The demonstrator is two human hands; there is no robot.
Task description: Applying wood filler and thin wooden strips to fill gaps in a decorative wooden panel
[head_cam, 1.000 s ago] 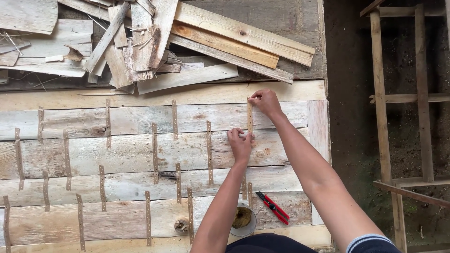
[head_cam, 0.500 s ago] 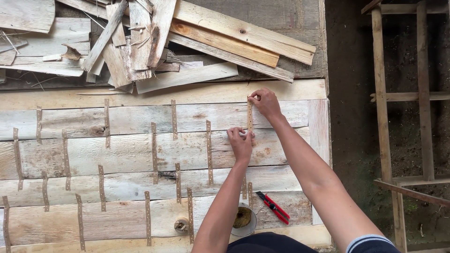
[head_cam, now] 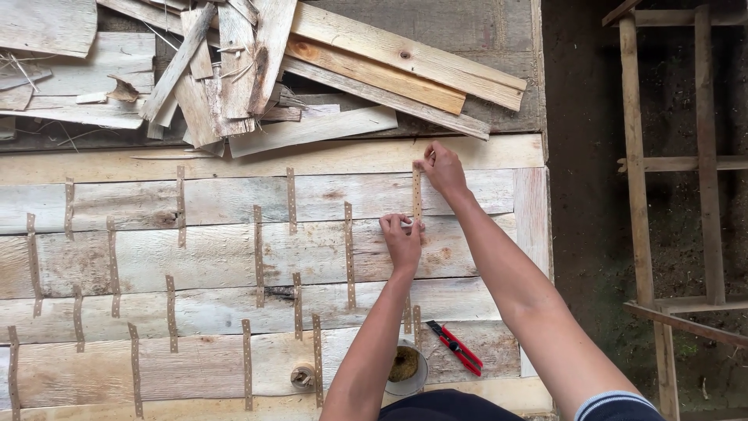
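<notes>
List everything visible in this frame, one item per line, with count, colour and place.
wooden panel: one, pale grey-brown boards, fills the left and centre
perforated strips: many, dull brown, fixed across the board seams
held strip: one, tan, upright between both hands
scrap boards: a pile, weathered and tan, along the top
cutters: one, red and black, on the bottom board
small pot: one, white, by the bottom edge
strip roll: one, tan, left of the pot
wooden frame: one, brown, on the right over dark soil
left hand: pressing the strip's lower end
right hand: pinching the strip's top

Two hands (head_cam: 403, 240), one red cutter (head_cam: 454, 346), one small pot (head_cam: 405, 369).
</notes>
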